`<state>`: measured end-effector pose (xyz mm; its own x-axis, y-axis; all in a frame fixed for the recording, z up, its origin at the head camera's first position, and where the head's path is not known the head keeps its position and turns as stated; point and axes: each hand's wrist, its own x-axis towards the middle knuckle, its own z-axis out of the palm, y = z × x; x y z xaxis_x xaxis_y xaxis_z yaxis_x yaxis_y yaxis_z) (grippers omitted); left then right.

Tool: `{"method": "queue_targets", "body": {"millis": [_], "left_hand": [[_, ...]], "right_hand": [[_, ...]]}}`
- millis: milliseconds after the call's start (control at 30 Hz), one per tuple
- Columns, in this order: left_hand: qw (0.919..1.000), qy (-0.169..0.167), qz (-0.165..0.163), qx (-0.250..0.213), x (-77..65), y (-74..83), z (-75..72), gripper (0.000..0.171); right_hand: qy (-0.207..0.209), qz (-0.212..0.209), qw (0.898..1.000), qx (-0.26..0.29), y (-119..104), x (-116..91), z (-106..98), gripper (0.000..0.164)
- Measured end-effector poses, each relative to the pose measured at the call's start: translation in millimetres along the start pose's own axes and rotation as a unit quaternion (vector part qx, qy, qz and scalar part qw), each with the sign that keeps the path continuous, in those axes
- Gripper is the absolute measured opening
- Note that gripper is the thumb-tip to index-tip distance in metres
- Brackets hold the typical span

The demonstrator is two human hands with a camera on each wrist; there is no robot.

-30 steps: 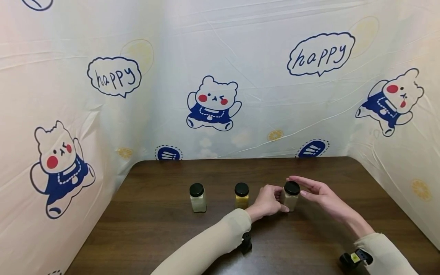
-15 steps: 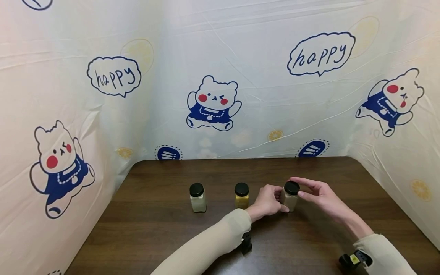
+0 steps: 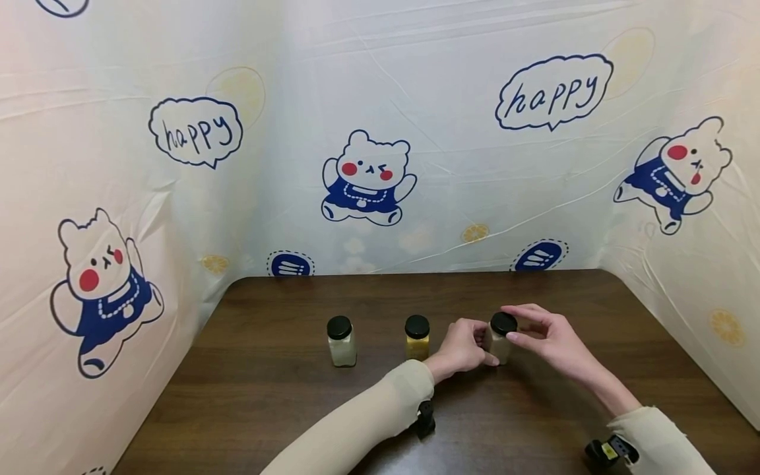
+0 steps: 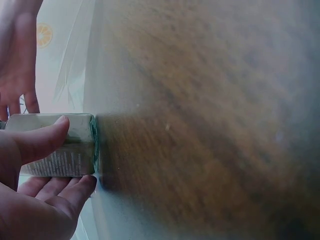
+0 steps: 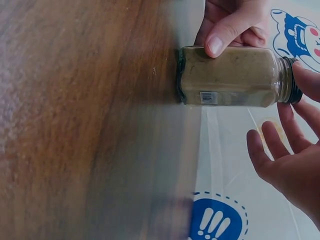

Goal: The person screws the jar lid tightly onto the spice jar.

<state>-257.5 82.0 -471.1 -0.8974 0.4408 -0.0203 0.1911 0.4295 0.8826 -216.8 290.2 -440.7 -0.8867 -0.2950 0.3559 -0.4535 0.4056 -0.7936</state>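
A square glass spice jar [image 3: 499,349] with a black lid [image 3: 503,322] stands upright on the right half of the table. My left hand [image 3: 464,346] grips its body from the left, thumb in front and fingers behind. On the lid's right side, my right hand [image 3: 557,342] pinches the rim between thumb and fingertips; its other fingers are spread apart from the glass. Seen from the right wrist, the jar [image 5: 235,77] holds brownish-beige powder and carries a small barcode label. In the left wrist view, printed text shows beneath my left thumb [image 4: 47,140].
To the left stand two similar black-lidded jars: one with yellow contents [image 3: 417,343], partly behind my left wrist, and one with pale contents [image 3: 342,351]. A printed curtain [image 3: 451,165] encloses the brown wooden table [image 3: 267,409] at the back and sides.
My right hand has moved slightly left, its thumb and fingertips closing from beside the lid onto it. The left hand and the jars have stayed in place.
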Motion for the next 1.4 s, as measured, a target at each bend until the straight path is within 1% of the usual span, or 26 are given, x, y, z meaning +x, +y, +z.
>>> {"method": "queue_targets", "body": {"millis": [133, 233, 333, 400, 467, 500, 567, 633, 700, 767, 800, 1100, 1267, 1400], "left_hand": [[1.0, 0.001, 0.002, 0.003, 0.1, 0.2, 0.0, 0.035], [1.0, 0.003, 0.002, 0.004, -0.6, 0.2, -0.3, 0.037], [1.0, 0.007, 0.002, 0.002, -1.4, 0.5, -0.6, 0.039], [1.0, 0.008, 0.002, 0.004, -2.0, 0.6, -0.8, 0.039], [1.0, 0.008, 0.001, 0.004, -2.1, 0.8, -0.9, 0.04], [1.0, 0.008, 0.0, 0.003, -2.0, 0.6, -0.8, 0.041], [1.0, 0.007, -0.001, 0.002, -1.6, -0.1, -0.6, 0.041], [1.0, 0.005, -0.001, 0.0, -0.7, -0.7, -0.4, 0.042], [1.0, 0.003, 0.0, 0.0, -0.4, -1.0, -0.7, 0.041], [1.0, 0.002, 0.001, 0.0, -0.2, -0.7, -1.1, 0.041], [1.0, 0.003, 0.001, -0.001, 0.0, -0.4, -1.2, 0.041], [1.0, 0.005, -0.001, -0.003, -0.5, -0.1, -0.4, 0.043], [1.0, 0.006, -0.002, -0.002, -0.7, 0.3, -0.2, 0.043], [1.0, 0.005, -0.001, -0.004, -0.5, 0.0, 0.2, 0.043]], "right_hand": [[0.016, -0.009, 1.0, -0.022, -3, 1, 3, 0.042], [0.029, -0.006, 0.999, -0.033, -3, 2, 5, 0.042], [0.035, 0.01, 0.999, -0.029, -1, 2, 7, 0.045], [0.031, 0.018, 0.999, -0.015, 1, 2, 7, 0.05], [0.012, 0.02, 1.0, 0.02, 3, 1, 5, 0.056], [-0.004, 0.02, 0.999, 0.047, 4, 1, 4, 0.058], [-0.042, 0.019, 0.993, 0.106, 6, 1, 0, 0.06], [-0.086, 0.02, 0.981, 0.172, 8, 1, -6, 0.061], [-0.118, 0.023, 0.968, 0.222, 9, 1, -10, 0.058], [-0.136, 0.026, 0.96, 0.244, 10, 2, -13, 0.056], [-0.14, 0.028, 0.958, 0.25, 11, 3, -13, 0.055], [-0.133, 0.045, 0.965, 0.224, 16, 4, -12, 0.051], [-0.122, 0.048, 0.972, 0.196, 19, 3, -11, 0.05], [-0.105, 0.058, 0.979, 0.166, 18, 2, -11, 0.049]]}}
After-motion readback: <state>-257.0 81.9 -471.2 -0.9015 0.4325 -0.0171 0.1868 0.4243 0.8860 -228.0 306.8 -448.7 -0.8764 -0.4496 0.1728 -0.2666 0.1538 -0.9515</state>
